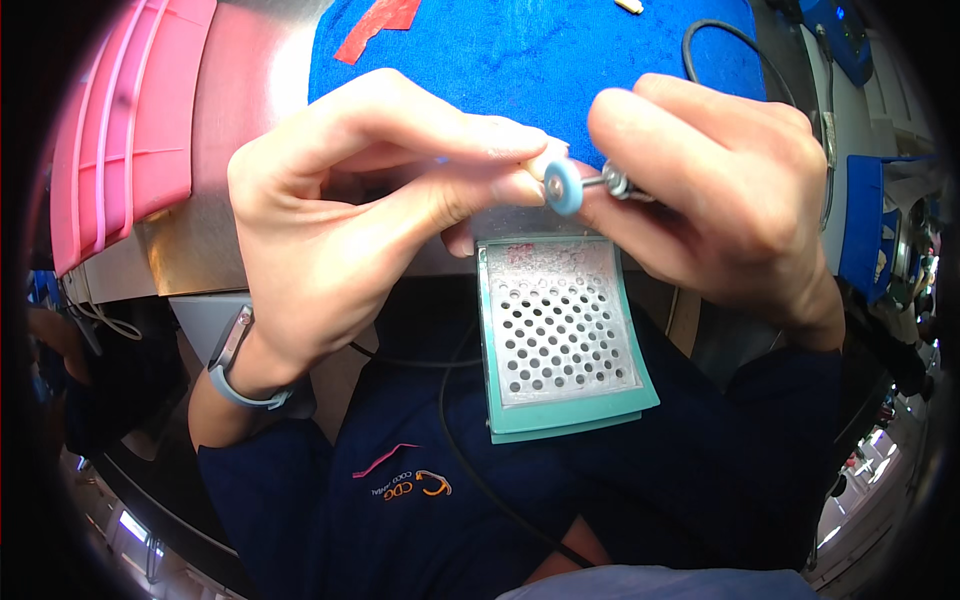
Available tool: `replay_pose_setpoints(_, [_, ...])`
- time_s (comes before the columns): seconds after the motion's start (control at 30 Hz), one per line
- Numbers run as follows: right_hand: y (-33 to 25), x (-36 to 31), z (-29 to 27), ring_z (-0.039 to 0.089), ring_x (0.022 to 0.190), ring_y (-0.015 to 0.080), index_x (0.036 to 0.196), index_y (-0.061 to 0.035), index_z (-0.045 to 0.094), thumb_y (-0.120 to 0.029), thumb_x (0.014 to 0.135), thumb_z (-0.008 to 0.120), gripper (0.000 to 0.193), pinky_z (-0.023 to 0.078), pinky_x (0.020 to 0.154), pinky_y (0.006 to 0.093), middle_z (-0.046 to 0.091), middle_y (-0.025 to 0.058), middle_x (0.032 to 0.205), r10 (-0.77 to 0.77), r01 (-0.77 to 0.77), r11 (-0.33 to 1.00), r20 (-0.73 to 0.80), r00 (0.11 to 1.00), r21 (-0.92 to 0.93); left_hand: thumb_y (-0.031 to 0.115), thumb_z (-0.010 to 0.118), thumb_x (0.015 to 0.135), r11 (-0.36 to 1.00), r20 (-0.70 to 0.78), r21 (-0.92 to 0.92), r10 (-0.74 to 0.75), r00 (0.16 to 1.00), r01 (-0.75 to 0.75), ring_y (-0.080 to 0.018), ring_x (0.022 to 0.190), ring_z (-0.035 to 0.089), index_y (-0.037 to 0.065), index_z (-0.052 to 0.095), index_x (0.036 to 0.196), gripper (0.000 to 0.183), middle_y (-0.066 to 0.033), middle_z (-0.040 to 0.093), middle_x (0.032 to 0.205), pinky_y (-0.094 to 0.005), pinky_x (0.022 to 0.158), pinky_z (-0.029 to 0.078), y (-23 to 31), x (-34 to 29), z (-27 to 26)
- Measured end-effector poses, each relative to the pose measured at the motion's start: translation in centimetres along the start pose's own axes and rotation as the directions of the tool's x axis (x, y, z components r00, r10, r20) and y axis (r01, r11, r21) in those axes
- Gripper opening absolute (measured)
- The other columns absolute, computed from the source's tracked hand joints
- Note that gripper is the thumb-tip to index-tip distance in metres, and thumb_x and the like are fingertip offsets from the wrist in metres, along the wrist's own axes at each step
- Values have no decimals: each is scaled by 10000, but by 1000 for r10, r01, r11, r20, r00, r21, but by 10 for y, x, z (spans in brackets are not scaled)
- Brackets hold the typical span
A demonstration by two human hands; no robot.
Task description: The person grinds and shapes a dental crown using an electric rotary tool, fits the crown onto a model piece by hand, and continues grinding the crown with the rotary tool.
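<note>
My left hand [340, 190] pinches a small cream-white piece [546, 158] between thumb and index finger; most of it is hidden by the fingertips. My right hand [720, 170] is closed around a rotary handpiece, whose metal collet [617, 180] shows between the fingers while its body is hidden in the fist. On its shank sits a light-blue polishing wheel [564, 187], right beside the left fingertips and the piece. Whether wheel and piece touch, I cannot tell. Both hands meet above a turquoise-framed metal plate with round holes [565, 335].
A blue towel [520, 60] covers the bench beyond my hands, with a red strip [378, 27] and a small whitish piece [629, 5] on it. Pink trays [135, 130] stand at the left. A black cable [720, 24] curves at the right, near a blue bin [865, 225].
</note>
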State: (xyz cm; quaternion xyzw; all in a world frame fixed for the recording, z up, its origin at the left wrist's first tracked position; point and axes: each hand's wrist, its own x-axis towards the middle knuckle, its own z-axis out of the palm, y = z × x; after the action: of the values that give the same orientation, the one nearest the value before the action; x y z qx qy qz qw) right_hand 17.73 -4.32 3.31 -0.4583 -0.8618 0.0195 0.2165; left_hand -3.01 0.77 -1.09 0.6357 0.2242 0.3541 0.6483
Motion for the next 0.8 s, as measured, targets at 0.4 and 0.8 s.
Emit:
replay_pose_setpoints(0.4, [7,-6,-18,476,447,188,769,-21,576,-56,612,789,267,356,400,307,440,53,576,-11,11,1000,27,1000,18,-114,616,834,999,-1,6,32,999,-32,-143,639,635,-24,595,920,126,-199,690,950,-235,523,526,3,5,13])
replay_pose_setpoints(0.8, [8,1,-16,448,468,164,717,-10,572,-77,665,815,257,325,425,289,468,58,586,69,-73,988,34,997,137,-120,626,822,999,-40,17,28,999,-28,-140,653,644,1,577,994,216,-161,673,940,-211,498,510,3,4,9])
